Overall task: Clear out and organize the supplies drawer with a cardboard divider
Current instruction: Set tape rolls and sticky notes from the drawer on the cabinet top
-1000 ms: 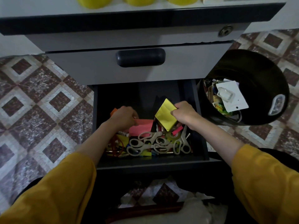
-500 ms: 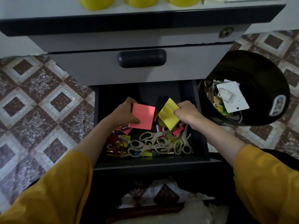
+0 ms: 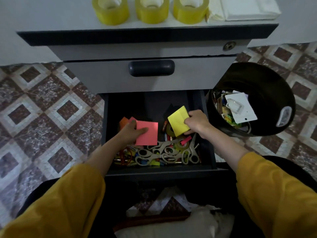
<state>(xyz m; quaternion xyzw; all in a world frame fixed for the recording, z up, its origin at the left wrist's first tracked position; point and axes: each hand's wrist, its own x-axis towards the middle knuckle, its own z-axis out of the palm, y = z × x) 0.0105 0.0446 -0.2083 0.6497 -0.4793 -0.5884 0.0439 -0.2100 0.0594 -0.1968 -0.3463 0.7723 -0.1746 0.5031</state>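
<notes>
Both hands are over the open drawer (image 3: 159, 171), each holding a pad clear of the clutter: the left hand (image 3: 128, 133) grips a pink pad (image 3: 149, 134) by its left edge, the right hand (image 3: 197, 121) pinches a yellow pad (image 3: 177, 121) by its right side. Scissors (image 3: 154, 154) lie heaped along the drawer's front. The bin (image 3: 257, 79) stands just right of the drawer, nearest the right hand; the bench (image 3: 68, 14) lies straight ahead, and I see no divider.
</notes>
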